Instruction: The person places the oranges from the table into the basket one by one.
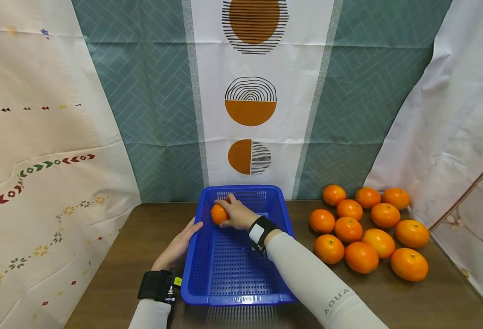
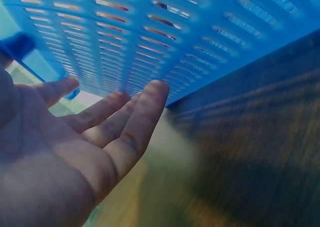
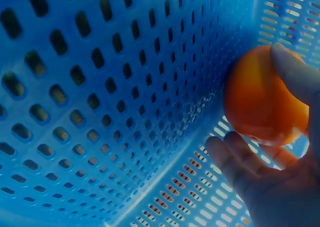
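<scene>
A blue perforated plastic basket (image 1: 241, 299) stands on the brown table. My right hand (image 1: 236, 213) reaches into its far left corner and holds an orange (image 1: 218, 214). In the right wrist view the orange (image 3: 262, 99) sits by the basket's wall (image 3: 115, 87), with my fingers (image 3: 235, 162) curled under it and one over its top. My left hand (image 1: 179, 244) lies with straight fingers against the outside of the basket's left wall. The left wrist view shows its open palm and fingers (image 2: 140, 117) beside the slotted wall (image 2: 165, 32).
Several more oranges (image 1: 361, 228) lie in a loose group on the table right of the basket. Patterned curtains hang close behind and at both sides. Bare brown table (image 1: 142, 228) shows left of the basket and along the front edge.
</scene>
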`<state>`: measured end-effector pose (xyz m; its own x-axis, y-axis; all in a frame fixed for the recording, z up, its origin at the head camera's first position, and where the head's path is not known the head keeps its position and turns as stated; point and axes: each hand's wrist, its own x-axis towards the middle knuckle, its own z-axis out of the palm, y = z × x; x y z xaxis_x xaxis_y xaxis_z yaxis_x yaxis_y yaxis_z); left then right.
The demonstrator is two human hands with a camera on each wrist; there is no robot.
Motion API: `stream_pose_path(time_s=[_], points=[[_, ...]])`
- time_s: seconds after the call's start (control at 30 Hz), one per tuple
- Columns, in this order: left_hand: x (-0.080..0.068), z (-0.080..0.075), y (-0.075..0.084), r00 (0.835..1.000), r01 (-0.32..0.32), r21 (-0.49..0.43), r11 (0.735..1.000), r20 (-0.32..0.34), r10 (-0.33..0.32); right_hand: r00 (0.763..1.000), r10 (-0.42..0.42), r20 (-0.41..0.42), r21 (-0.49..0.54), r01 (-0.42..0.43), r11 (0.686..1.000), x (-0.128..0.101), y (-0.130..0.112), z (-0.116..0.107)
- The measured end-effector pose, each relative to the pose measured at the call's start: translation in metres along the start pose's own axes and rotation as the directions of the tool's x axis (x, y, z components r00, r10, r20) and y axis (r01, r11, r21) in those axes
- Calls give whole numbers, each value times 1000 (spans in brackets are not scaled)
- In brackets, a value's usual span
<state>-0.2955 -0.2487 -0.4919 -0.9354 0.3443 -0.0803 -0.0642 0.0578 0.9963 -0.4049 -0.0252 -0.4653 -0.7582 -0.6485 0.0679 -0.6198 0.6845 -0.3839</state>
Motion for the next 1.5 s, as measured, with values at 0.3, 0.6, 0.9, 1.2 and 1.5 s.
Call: stream_pose_path(time_s=[0.3, 0.6, 0.9, 1.2, 1.5], points=[[2, 0, -2, 1000, -23, -11, 1000, 16, 24, 1000, 22, 4, 60, -22, 998, -4, -5, -8], [1, -1, -2, 999, -36, -24, 999, 32, 36, 999, 41, -19, 98, -39, 994, -7, -8, -18], [4, 1, -3, 997, -56, -60, 997, 46, 59, 994, 44, -100, 138, -30, 990, -8, -10, -25], [6, 2, 0, 999, -40, -76, 996, 24, 42, 980, 43, -196, 281, 14, 960, -6, -5, -37], [7, 1, -2, 999, -49, -60, 997, 18, 50, 955, 79, -287, 445, 60, 894, -8, -1, -54]])
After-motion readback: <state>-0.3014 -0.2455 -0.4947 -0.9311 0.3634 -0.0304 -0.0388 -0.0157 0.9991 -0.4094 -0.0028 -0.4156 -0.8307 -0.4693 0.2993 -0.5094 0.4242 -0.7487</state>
